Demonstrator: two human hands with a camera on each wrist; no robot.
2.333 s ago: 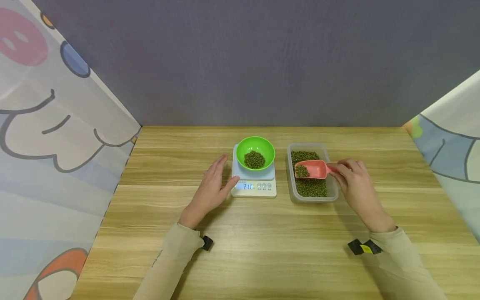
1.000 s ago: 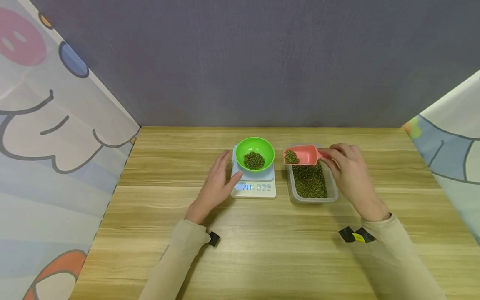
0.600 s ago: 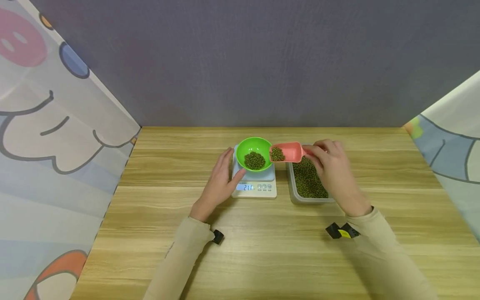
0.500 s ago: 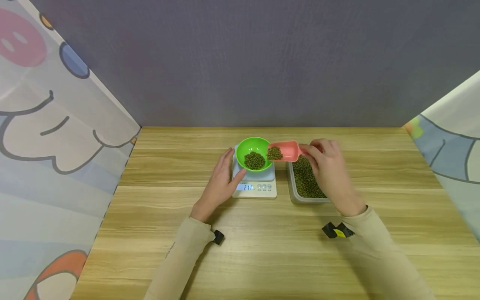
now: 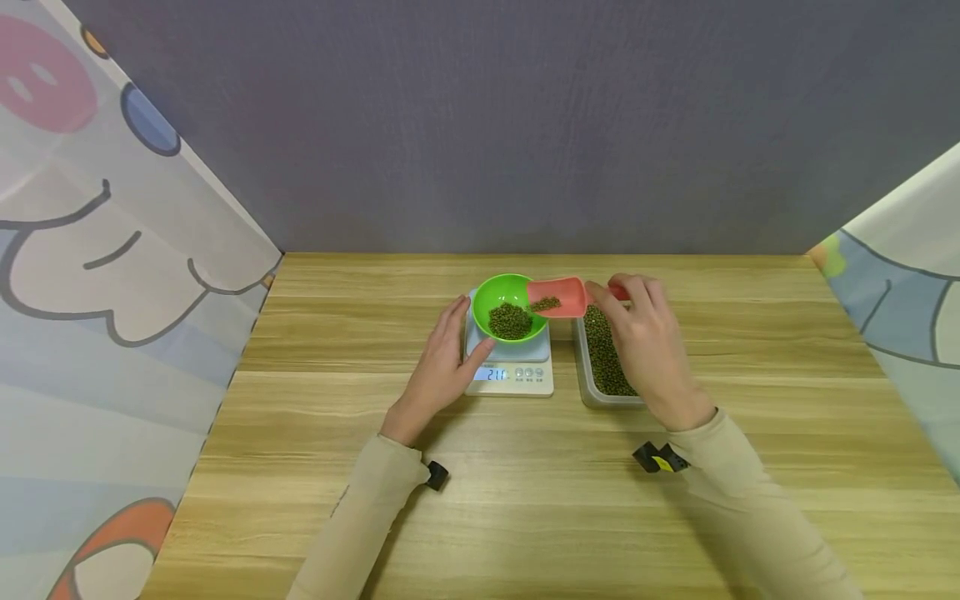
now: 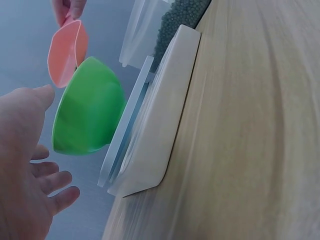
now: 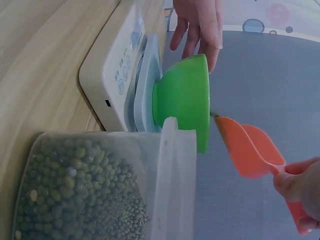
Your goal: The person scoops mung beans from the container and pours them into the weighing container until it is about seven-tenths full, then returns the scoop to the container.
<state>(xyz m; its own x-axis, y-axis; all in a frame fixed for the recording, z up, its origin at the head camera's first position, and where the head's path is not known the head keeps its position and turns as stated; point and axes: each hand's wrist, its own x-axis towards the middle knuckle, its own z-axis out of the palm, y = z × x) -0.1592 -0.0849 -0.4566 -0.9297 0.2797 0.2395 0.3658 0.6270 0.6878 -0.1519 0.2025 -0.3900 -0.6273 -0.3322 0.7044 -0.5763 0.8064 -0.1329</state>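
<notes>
Wood-grain table (image 5: 525, 500), grey backdrop (image 5: 525, 125) behind: pouring at the green bowl (image 5: 497, 292).
Bowl upright on the kitchen scale (image 5: 480, 388), beans (image 5: 510, 322) heaped inside; pink scoop (image 5: 570, 292) tilted, lip over the bowl's right rim, some beans left within. Right hand (image 5: 652, 350) farther right of the bowl, fingers pinching the scoop's handle. Left hand (image 5: 435, 367) just left of the bowl, fingers straight, thumb spread wide, nothing held; contact with the scale impossible to tell. Tub (image 5: 611, 401) of beans right of the bowl, partly under the right hand. Likeliest trouble: strays onto the scale from tipping too steeply or drawing back short of the rim. Also possible: bowl shifted by a knock from the lip; reading falsified by a brush of the left thumb; overfilling from one sudden slide.
</notes>
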